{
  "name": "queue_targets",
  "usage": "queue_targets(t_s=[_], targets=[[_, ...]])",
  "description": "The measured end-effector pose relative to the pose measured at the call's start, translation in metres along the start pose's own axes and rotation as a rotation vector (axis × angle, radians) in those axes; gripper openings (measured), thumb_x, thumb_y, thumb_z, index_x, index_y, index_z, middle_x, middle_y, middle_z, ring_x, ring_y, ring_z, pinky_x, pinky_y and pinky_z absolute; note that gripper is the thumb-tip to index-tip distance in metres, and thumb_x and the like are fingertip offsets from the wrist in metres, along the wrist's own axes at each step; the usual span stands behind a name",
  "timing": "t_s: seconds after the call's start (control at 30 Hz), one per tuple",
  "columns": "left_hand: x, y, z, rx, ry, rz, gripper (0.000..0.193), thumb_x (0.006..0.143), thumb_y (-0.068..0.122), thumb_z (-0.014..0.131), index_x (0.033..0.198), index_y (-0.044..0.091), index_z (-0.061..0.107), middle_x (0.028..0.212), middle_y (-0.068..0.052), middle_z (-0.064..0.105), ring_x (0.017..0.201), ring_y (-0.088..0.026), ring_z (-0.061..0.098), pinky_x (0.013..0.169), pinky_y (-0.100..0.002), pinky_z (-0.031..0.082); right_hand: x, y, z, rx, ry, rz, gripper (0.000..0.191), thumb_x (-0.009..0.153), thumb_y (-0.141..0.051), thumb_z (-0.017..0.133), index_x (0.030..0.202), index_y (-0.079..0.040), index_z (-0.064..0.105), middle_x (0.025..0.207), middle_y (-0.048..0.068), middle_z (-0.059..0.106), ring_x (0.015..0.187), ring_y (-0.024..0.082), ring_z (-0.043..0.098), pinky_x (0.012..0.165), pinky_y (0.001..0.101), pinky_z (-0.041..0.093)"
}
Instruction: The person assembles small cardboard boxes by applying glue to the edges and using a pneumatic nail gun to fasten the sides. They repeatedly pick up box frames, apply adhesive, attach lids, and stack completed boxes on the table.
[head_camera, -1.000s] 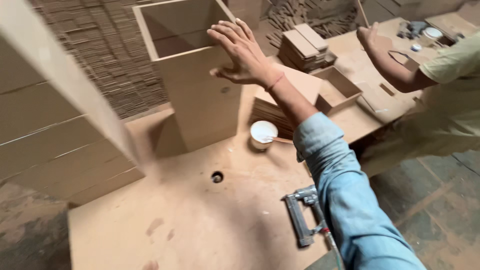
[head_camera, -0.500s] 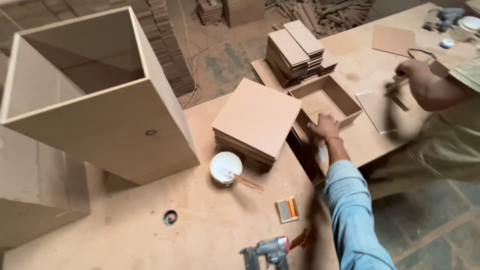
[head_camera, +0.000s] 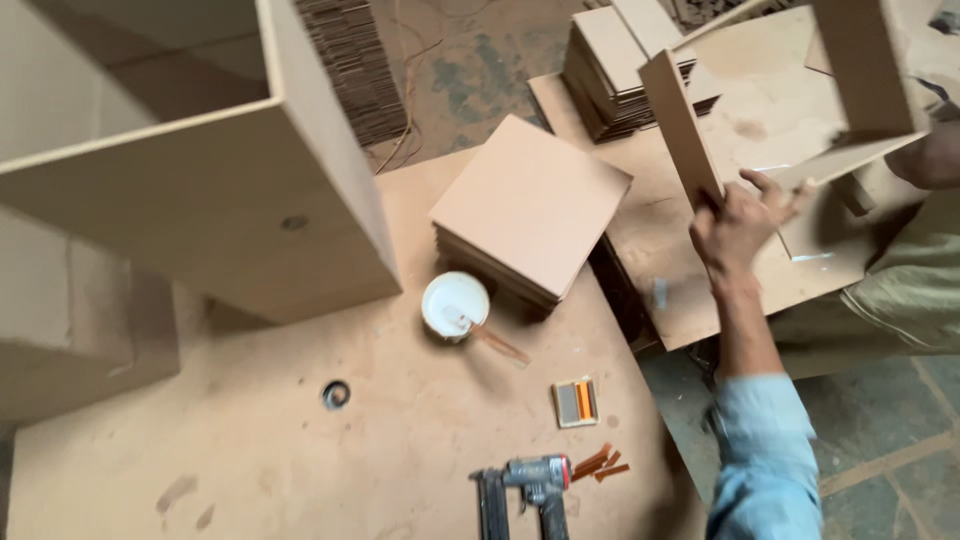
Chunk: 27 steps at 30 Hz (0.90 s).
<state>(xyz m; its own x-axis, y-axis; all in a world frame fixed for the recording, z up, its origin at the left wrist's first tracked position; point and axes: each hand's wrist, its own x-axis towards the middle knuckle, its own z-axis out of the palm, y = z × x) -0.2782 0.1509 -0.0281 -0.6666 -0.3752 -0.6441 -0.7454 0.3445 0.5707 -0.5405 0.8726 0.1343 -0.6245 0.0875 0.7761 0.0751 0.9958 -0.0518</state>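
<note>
The right hand grips the lower corner of a small open box frame of brown board, fingers curled round its edge, lifting it tilted above the far desk; the left hand is out of sight. A big open-topped box of the same board stands at the left on the near desk, which is just beside the far one; a stack of square boards lies on it, with another stack of boards farther back. Beside the square stack sits a white round cup with what seems to be a brush resting in it, blurred; a nail gun lies at the near edge; a small striped block and a few orange strips lie near it. A co-worker's olive sleeve shows at the right.
</note>
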Motion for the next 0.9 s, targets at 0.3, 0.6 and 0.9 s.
queue_targets(t_s=[0.3, 0.6, 0.9], targets=[[-0.104, 0.024, -0.093, -0.663, -0.573, 0.865, 0.098, 0.092, 0.043, 0.072, 0.164, 0.004, 0.018, 0.161, -0.018, 0.042, 0.147, -0.029, 0.046, 0.115, -0.037, 0.040, -0.096, -0.270, -0.249, 0.531, -0.167, -0.778, 0.008, 0.084, -0.008, 0.068, 0.090, -0.012, 0.070, 0.095, 0.004, 0.070, 0.104, 0.017, 0.064, 0.111, 0.0486, 0.043], [-0.099, -0.069, -0.116, -0.499, -0.030, 0.122, 0.065, 0.072, 0.000, 0.058, 0.136, 0.000, 0.050, 0.120, -0.021, 0.067, 0.110, -0.033, 0.064, 0.094, -0.044, 0.051, -0.137, -0.394, -0.178, 1.037, -0.802, -0.624, 0.063, 0.077, -0.037, 0.084, 0.129, -0.007, 0.066, 0.132, 0.023, 0.063, 0.121, 0.040, 0.057, 0.101, 0.0510, 0.043], [-0.092, -0.103, -0.136, -0.303, 0.181, 0.239, 0.055, 0.076, 0.003, 0.046, 0.128, 0.003, 0.064, 0.118, -0.024, 0.073, 0.113, -0.039, 0.069, 0.100, -0.041, 0.049, -0.098, -0.346, -0.056, -0.079, -0.731, -0.575, 0.013, 0.094, -0.012, 0.059, 0.087, -0.006, 0.068, 0.078, 0.015, 0.070, 0.072, 0.032, 0.071, 0.059, 0.0457, 0.057]])
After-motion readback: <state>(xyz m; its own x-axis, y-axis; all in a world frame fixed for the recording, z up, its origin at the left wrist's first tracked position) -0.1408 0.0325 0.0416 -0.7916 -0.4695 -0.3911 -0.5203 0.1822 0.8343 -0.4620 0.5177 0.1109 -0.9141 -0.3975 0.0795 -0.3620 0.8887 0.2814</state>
